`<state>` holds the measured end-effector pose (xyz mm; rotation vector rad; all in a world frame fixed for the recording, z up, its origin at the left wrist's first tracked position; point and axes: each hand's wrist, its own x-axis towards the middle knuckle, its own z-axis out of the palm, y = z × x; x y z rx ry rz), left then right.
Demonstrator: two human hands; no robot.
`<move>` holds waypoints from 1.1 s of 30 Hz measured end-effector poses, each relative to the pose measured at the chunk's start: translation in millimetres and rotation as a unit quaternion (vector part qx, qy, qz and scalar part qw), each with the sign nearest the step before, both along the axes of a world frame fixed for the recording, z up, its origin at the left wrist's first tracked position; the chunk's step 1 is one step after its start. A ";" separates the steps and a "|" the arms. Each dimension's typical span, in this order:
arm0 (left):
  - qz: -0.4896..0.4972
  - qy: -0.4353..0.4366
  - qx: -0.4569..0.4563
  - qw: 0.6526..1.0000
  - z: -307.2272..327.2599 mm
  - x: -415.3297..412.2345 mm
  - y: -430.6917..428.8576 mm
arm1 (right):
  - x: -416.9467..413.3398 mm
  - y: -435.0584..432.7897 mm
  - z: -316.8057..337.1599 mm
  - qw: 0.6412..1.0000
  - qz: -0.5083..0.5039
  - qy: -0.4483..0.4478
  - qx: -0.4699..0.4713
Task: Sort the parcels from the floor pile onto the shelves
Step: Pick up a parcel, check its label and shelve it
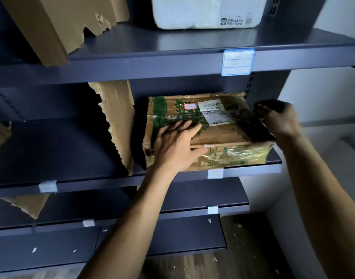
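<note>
Lying lengthwise along the shelf's point(62, 148) front edge, the parcel point(223, 133) bears the flat, spread left hand point(176, 146); right hand point(279, 119) at its right end, grip unclear.

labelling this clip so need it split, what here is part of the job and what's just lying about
In the job: leaf-print parcel, left hand flat on it, right hand gripping its right edge, middle shelf.
Lying about: white parcel, brown box, torn cardboard, blue label.

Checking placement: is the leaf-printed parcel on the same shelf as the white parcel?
No, the leaf-printed parcel lies on the middle shelf, below the white parcel.
</note>
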<state>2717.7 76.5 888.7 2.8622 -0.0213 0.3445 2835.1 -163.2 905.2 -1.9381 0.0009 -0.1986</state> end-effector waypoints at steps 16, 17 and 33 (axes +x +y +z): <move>0.031 0.004 -0.027 0.999 -1.2 61.7 46.1 | -0.8 84.6 -44.0 0.906 0.040 -0.122 -0.404; 0.028 -0.002 -0.021 0.999 -3.0 61.6 46.9 | -1.8 85.7 -45.8 0.904 0.036 -0.129 -0.406; 0.027 -0.051 -0.007 0.998 -13.3 59.8 42.4 | -10.3 88.3 -62.2 0.914 -0.020 -0.153 -0.375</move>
